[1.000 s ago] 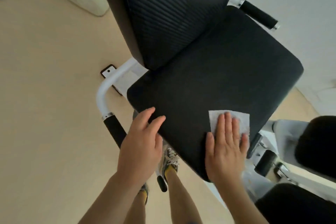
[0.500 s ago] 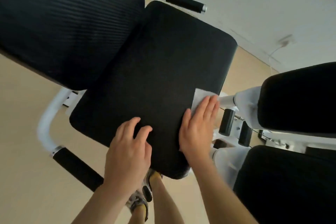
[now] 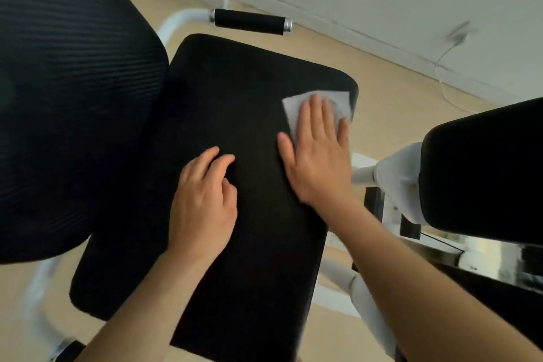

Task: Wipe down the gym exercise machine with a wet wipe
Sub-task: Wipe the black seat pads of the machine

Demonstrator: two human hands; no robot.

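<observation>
- backrest (image 3: 73, 97) overhangs the left side of the seat pad (image 3: 229, 88), so it's tight there, I'd run strokes along that seam
- left hand (image 3: 202, 209) rests mid-pad, fingers loosely bent, gripping nothing, decent brace
- right hand (image 3: 318, 156) lies flat, fingers straight, pressing the wet wipe (image 3: 340, 103) onto the pad's far right corner, right at the edge, so go light or it probably slides off
- another black pad (image 3: 482, 173) crowds the right, only a narrow gap between

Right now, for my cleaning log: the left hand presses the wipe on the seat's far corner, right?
No. The head view shows the right hand pressing the wipe on the seat's far corner; the left hand rests on the seat without it.
</observation>
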